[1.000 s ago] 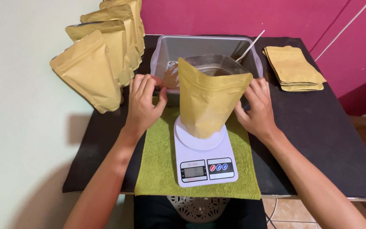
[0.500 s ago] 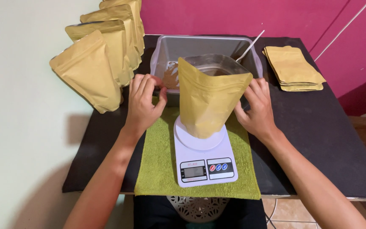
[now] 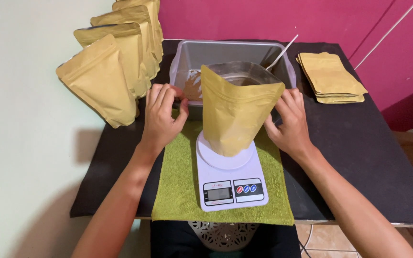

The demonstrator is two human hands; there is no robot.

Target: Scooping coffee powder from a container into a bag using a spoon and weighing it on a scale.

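A black tabletop (image 3: 359, 157) stands against a pale wall at nine o'clock and a magenta wall at twelve to three o'clock, with tiled floor showing below its near edge at five o'clock. A green towel (image 3: 178, 186) lies on the tabletop at six o'clock, and a white kitchen scale (image 3: 230, 184) sits on it, display toward the person. An open kraft stand-up pouch (image 3: 233, 114) stands upright on the scale's round platform, its mouth spread wide; what is inside cannot be made out. Just behind it at twelve o'clock is a grey plastic tub (image 3: 206, 55) holding brown powder (image 3: 193, 88) against its left wall, with a white utensil handle (image 3: 283, 50) leaning out over its right rim. At ten o'clock a row of filled kraft pouches (image 3: 101, 83) stands upright along the pale wall, and at two o'clock a stack of flat empty pouches (image 3: 331, 79) lies well apart from the tub. The left hand (image 3: 161, 119) rests at the tub's near left corner, fingers curled together over the rim, its grip closed on the tub's edge. The right hand (image 3: 290, 126) lies just beside the open pouch at three o'clock, fingers loosely spread against the tub's near right corner, its grip apart, clamped on nothing
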